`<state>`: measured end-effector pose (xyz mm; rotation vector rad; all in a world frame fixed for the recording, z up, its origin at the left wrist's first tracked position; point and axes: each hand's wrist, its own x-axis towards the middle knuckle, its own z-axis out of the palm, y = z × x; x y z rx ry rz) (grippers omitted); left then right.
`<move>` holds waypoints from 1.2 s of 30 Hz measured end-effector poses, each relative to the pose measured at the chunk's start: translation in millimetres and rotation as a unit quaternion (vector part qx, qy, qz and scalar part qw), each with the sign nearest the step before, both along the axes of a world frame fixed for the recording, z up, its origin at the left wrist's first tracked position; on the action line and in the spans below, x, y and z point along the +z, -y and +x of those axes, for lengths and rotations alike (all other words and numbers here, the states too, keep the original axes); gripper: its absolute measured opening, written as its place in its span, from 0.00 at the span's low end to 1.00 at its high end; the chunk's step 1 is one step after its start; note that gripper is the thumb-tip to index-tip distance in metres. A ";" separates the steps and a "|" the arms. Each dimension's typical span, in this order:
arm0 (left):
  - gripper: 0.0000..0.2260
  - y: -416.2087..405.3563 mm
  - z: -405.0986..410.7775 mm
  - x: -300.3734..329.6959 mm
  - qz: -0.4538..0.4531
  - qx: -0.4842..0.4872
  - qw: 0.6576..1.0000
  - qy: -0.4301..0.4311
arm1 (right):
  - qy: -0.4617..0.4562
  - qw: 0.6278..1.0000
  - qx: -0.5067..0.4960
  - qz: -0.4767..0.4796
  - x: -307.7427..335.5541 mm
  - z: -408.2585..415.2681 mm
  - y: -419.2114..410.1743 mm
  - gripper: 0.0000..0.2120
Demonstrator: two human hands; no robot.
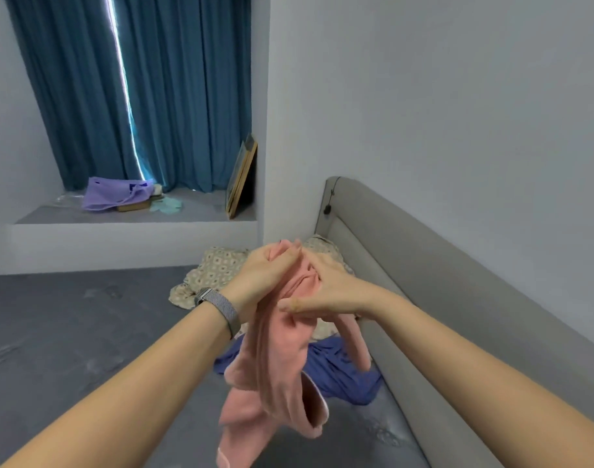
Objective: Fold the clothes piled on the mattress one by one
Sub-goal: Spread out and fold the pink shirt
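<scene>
Both arms reach forward over the grey mattress. The left hand grips the top of a pink garment, which hangs down crumpled; the right hand holds it just beside. Behind lie a floral cloth and a blue garment, next to the grey headboard

Clothes pile on mattress beside headboard, ledge behind
</scene>
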<state>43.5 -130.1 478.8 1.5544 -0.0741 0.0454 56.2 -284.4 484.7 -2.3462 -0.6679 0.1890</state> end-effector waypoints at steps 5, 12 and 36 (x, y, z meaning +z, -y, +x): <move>0.14 -26.4 2.1 16.6 -0.039 0.027 0.999 0.001 | 0.019 0.975 -0.176 0.135 1.1 10.3 -16.7 0.37; 0.12 -54.3 0.9 17.4 -0.099 0.029 0.995 0.005 | -0.207 0.908 -0.217 0.292 -24.7 18.6 -45.4 0.13; 0.17 -122.1 -35.8 -77.3 0.217 -0.160 0.961 0.054 | -0.021 0.965 -0.103 0.239 35.7 -54.9 -111.8 0.14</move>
